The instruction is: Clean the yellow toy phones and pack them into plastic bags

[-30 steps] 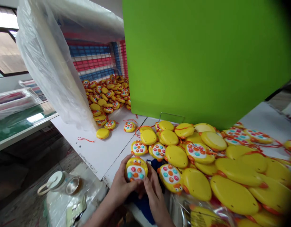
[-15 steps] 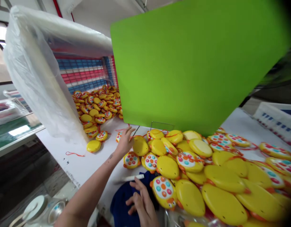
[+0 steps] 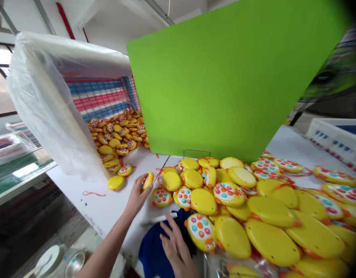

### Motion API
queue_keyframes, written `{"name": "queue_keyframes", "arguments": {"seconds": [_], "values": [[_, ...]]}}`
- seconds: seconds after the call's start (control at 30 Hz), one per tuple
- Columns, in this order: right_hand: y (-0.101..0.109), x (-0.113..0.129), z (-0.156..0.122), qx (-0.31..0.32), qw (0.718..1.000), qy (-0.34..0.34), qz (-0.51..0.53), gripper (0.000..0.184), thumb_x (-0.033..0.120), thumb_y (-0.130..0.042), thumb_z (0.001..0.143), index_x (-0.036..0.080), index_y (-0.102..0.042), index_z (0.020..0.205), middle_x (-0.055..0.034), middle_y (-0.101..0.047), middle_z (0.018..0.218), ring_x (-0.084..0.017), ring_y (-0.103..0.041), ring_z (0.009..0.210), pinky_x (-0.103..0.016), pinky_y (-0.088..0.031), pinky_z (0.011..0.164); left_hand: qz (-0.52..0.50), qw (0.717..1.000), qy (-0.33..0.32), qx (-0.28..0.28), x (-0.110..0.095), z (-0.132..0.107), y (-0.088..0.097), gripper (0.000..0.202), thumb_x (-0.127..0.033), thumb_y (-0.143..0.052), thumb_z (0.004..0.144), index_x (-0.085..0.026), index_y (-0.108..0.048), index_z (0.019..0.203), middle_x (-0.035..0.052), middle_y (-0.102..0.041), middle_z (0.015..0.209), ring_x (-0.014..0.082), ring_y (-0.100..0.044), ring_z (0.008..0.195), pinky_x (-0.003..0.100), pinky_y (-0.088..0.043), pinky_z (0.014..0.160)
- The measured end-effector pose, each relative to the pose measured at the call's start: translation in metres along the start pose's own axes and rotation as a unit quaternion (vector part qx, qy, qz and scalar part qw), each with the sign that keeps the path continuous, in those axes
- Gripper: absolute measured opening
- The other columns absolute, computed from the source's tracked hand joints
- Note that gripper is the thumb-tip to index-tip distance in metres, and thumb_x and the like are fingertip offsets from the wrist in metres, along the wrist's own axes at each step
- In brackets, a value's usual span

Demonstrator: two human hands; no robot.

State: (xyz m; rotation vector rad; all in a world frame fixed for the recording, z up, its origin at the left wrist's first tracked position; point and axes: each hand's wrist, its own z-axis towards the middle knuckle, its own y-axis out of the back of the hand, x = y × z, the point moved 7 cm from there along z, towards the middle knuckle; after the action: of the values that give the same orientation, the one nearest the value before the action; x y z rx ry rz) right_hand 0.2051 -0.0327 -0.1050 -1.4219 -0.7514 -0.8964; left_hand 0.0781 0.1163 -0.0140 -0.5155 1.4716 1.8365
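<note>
Yellow toy (image 3: pixel 148 180) in left hand (image 3: pixel 136 197), beside pile (image 3: pixel 204 200)

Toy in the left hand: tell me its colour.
The toy is yellow, with coloured dots on its tilted face; head view.
</note>
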Motion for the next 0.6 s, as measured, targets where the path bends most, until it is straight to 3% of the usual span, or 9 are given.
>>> {"name": "queue_keyframes", "arguments": {"seconds": [0.13,0.23,0.33,0.47,0.53,0.6], "values": [[-0.006,0.013,-0.003,0.045,0.998,0.013,-0.031,0.069,0.044,-0.062,0.083,0.035,-0.03,0.143,-0.0027,-0.029,0.153,-0.024,-0.031,0.138,-0.041,-0.033,0.11,-0.138,0.989,-0.022,0.057,-0.046,-0.082,-0.003,0.05,-0.046,-0.045,0.09,-0.023,-0.045,0.134,0.0108,-0.043,0.14,0.0253,-0.037,0.131,0.042,-0.03,0.11],[-0.002,0.015,-0.005,0.026,0.996,-0.043,-0.074,0.068,0.049,-0.059,0.083,0.031,-0.033,0.143,-0.0041,-0.04,0.147,-0.024,-0.038,0.134,-0.039,-0.035,0.109,-0.217,0.966,0.011,0.139,-0.067,-0.124,-0.018,0.047,-0.047,-0.038,0.092,-0.027,-0.048,0.134,0.0083,-0.033,0.147,0.0267,-0.027,0.137,0.044,-0.025,0.113],[0.008,0.014,-0.007,-0.018,0.989,-0.096,-0.112,0.065,0.057,-0.054,0.082,0.025,-0.043,0.137,-0.006,-0.051,0.138,-0.025,-0.045,0.129,-0.036,-0.039,0.105,-0.259,0.954,0.059,0.143,-0.061,-0.137,-0.022,0.056,-0.049,-0.05,0.087,-0.027,-0.042,0.137,0.0111,-0.031,0.146,0.0298,-0.034,0.132,0.043,-0.039,0.104],[0.014,0.013,-0.007,-0.038,0.986,-0.116,-0.116,0.058,0.058,-0.051,0.084,0.022,-0.051,0.129,-0.0075,-0.058,0.13,-0.026,-0.049,0.124,-0.033,-0.043,0.1,-0.261,0.954,0.108,0.101,-0.032,-0.132,-0.012,0.077,-0.048,-0.069,0.074,-0.024,-0.035,0.139,0.0146,-0.04,0.134,0.0279,-0.05,0.111,0.04,-0.049,0.089],[0.014,0.012,-0.007,-0.04,0.986,-0.121,-0.104,0.055,0.059,-0.05,0.084,0.022,-0.054,0.125,-0.008,-0.062,0.125,-0.027,-0.054,0.118,-0.035,-0.047,0.095,-0.305,0.935,0.127,0.129,-0.024,-0.131,-0.013,0.086,-0.046,-0.074,0.069,-0.025,-0.031,0.14,0.0142,-0.041,0.134,0.0262,-0.055,0.104,0.04,-0.05,0.086],[0.013,0.013,-0.006,-0.04,0.986,-0.118,-0.107,0.053,0.058,-0.051,0.084,0.023,-0.055,0.124,-0.0073,-0.063,0.123,-0.027,-0.055,0.116,-0.035,-0.047,0.094,-0.385,0.897,0.139,0.17,-0.025,-0.134,-0.018,0.094,-0.045,-0.078,0.066,-0.027,-0.025,0.142,0.0135,-0.043,0.133,0.0254,-0.057,0.102,0.04,-0.05,0.086]]}}
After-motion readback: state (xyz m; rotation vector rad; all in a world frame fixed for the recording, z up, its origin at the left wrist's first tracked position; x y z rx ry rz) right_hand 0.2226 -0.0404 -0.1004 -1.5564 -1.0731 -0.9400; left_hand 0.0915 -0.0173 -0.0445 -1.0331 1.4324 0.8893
